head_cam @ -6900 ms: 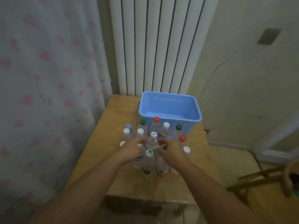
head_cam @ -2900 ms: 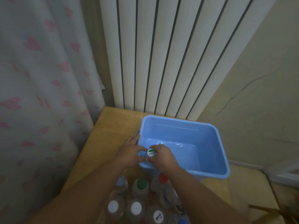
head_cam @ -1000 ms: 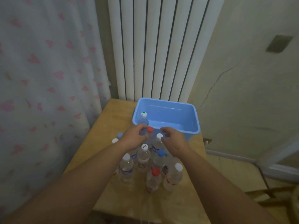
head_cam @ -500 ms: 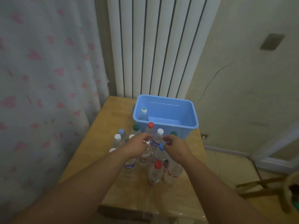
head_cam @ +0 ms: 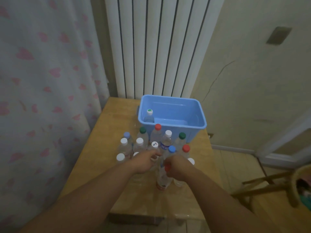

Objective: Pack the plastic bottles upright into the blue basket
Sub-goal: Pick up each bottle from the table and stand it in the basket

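Note:
The blue basket (head_cam: 199,126) stands at the table's far edge. One clear bottle with a green-and-white cap (head_cam: 149,112) is upright in its near left corner. Several clear bottles with white, red, green and blue caps stand in a cluster (head_cam: 165,140) just in front of the basket. My right hand (head_cam: 177,169) is closed round the neck of a red-capped bottle (head_cam: 162,179) at the near side. My left hand (head_cam: 144,163) curls round the bottle with a printed white cap (head_cam: 154,144); its body is hidden by my fingers.
The wooden table (head_cam: 117,118) is small, with its edges close on both sides. A white radiator (head_cam: 156,47) rises behind the basket and a curtain (head_cam: 47,81) hangs at the left. A wooden stool (head_cam: 262,187) and a woven basket (head_cam: 301,187) stand at the right.
The green-and-white capped bottle went from the cluster into the basket. Since then both hands have come back to the near bottles and closed, the right on the red-capped one.

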